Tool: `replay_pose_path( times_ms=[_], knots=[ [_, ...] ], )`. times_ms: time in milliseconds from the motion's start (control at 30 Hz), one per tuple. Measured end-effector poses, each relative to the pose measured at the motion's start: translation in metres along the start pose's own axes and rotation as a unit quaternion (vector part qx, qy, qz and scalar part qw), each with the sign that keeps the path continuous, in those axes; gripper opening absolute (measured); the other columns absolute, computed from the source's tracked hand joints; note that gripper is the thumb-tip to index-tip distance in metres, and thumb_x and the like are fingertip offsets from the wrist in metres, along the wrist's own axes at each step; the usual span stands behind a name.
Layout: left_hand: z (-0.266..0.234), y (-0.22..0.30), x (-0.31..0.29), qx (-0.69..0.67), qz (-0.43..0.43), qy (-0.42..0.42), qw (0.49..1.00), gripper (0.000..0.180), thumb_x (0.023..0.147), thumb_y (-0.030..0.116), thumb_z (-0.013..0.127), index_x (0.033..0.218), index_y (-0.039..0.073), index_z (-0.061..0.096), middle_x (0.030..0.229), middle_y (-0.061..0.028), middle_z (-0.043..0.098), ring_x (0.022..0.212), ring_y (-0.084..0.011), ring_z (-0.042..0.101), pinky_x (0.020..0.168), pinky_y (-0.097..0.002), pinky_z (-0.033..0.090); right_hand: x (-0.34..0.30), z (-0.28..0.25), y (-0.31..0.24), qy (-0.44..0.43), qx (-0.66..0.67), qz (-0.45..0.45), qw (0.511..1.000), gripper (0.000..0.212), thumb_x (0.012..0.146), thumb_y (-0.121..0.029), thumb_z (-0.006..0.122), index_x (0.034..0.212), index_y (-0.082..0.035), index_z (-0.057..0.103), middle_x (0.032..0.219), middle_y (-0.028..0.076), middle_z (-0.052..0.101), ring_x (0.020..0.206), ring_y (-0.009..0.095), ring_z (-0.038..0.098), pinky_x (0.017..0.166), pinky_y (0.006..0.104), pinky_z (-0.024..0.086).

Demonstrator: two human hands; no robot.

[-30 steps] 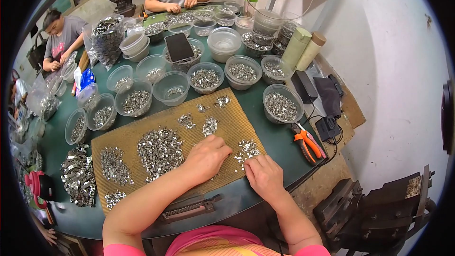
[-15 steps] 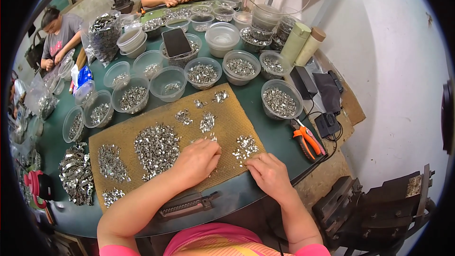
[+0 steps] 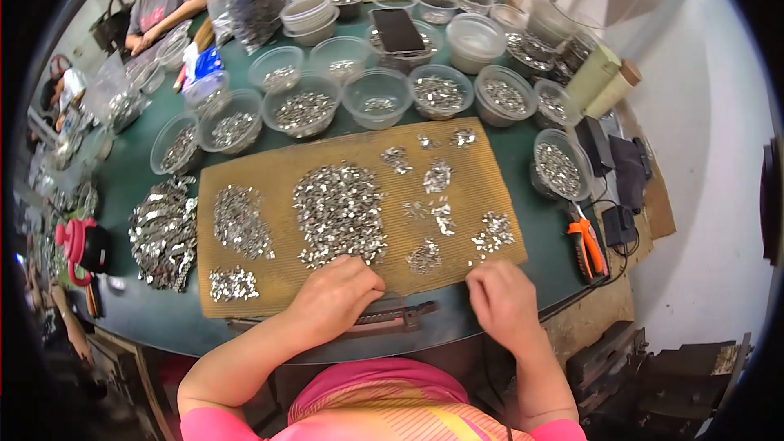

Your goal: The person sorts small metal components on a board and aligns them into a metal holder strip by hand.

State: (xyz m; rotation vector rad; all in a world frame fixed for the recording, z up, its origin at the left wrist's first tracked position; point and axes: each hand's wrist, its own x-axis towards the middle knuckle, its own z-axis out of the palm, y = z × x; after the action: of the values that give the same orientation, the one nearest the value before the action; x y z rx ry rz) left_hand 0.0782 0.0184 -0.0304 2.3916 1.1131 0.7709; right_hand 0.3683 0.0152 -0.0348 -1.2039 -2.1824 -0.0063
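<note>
My left hand (image 3: 336,300) rests at the near edge of a tan ribbed mat (image 3: 359,282), just below a large heap of small silvery metal pieces (image 3: 339,212). Its fingers are curled closed; whatever they may hold is hidden. At the mat's near right corner, my right hand (image 3: 504,300) is also closed, thumb against fingers, just below a small scatter of shiny pieces (image 3: 493,232). I cannot make out anything in its pinch. Between the hands lies another little pile (image 3: 424,256). Further small piles (image 3: 437,176) dot the mat's right half, and a greyer heap (image 3: 242,222) lies on its left.
Clear plastic tubs (image 3: 377,98) of metal pieces line the mat's far side. A dark phone (image 3: 398,30) lies on one tub. Orange-handled pliers (image 3: 586,249) lie right; a bundle of metal strips (image 3: 163,233) and a pink-and-black container (image 3: 82,249) stand left. Co-workers sit across the table.
My left hand has drawn back from the middle of the mat to its near edge, uncovering small piles. My right hand has pulled slightly back from the scatter. The whole view has shifted.
</note>
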Motion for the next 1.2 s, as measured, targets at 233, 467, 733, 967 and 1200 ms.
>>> replay_pose_path(
  times_ms=[233, 467, 733, 967, 1200],
  knots=[
    [0.017, 0.004, -0.003, 0.084, 0.015, -0.001, 0.996, 0.019, 0.077, 0.003, 0.068, 0.096, 0.004, 0.065, 0.092, -0.0113, 0.058, 0.090, -0.0315, 0.059, 0.082, -0.0404, 0.052, 0.007, 0.019, -0.037, -0.082, 0.135, -0.140, 0.977, 0.021, 0.080, -0.005, 0.076, 0.097, -0.006, 0.064, 0.105, 0.008, 0.068, 0.104, 0.028, 0.068, 0.094, 0.0451, 0.054],
    [0.020, 0.006, -0.005, 0.083, 0.034, -0.005, 0.996, 0.020, 0.078, 0.003, 0.063, 0.097, 0.004, 0.063, 0.093, -0.0110, 0.056, 0.091, -0.0307, 0.057, 0.082, -0.0390, 0.052, 0.000, 0.025, -0.046, -0.087, 0.071, -0.152, 0.982, 0.021, 0.080, -0.008, 0.075, 0.099, -0.005, 0.065, 0.107, 0.008, 0.067, 0.104, 0.025, 0.068, 0.097, 0.0440, 0.054],
    [0.016, -0.009, -0.012, 0.113, 0.036, -0.017, 0.993, 0.017, 0.081, 0.006, 0.066, 0.097, 0.005, 0.065, 0.093, -0.0101, 0.057, 0.092, -0.0307, 0.058, 0.080, -0.0397, 0.052, -0.002, 0.030, -0.037, -0.067, 0.131, -0.121, 0.982, 0.015, 0.085, -0.008, 0.074, 0.100, -0.006, 0.072, 0.105, 0.009, 0.073, 0.097, 0.026, 0.072, 0.089, 0.0393, 0.057],
    [0.013, -0.001, -0.014, 0.154, 0.043, -0.036, 0.986, 0.017, 0.083, 0.009, 0.061, 0.099, 0.004, 0.062, 0.097, -0.0120, 0.054, 0.096, -0.0309, 0.055, 0.084, -0.0395, 0.051, -0.014, 0.017, 0.026, 0.060, 0.008, 0.081, 0.995, 0.010, 0.089, -0.007, 0.075, 0.098, -0.008, 0.072, 0.094, 0.007, 0.070, 0.081, 0.027, 0.071, 0.068, 0.0362, 0.057],
    [0.011, 0.013, -0.014, 0.090, 0.008, 0.022, 0.996, 0.016, 0.084, 0.006, 0.065, 0.100, 0.005, 0.063, 0.094, -0.0104, 0.056, 0.092, -0.0311, 0.058, 0.081, -0.0404, 0.052, -0.006, 0.004, 0.029, 0.019, -0.047, 0.087, 0.995, 0.011, 0.086, -0.008, 0.078, 0.094, -0.009, 0.070, 0.086, 0.007, 0.066, 0.074, 0.028, 0.069, 0.065, 0.0382, 0.055]
  ],
)
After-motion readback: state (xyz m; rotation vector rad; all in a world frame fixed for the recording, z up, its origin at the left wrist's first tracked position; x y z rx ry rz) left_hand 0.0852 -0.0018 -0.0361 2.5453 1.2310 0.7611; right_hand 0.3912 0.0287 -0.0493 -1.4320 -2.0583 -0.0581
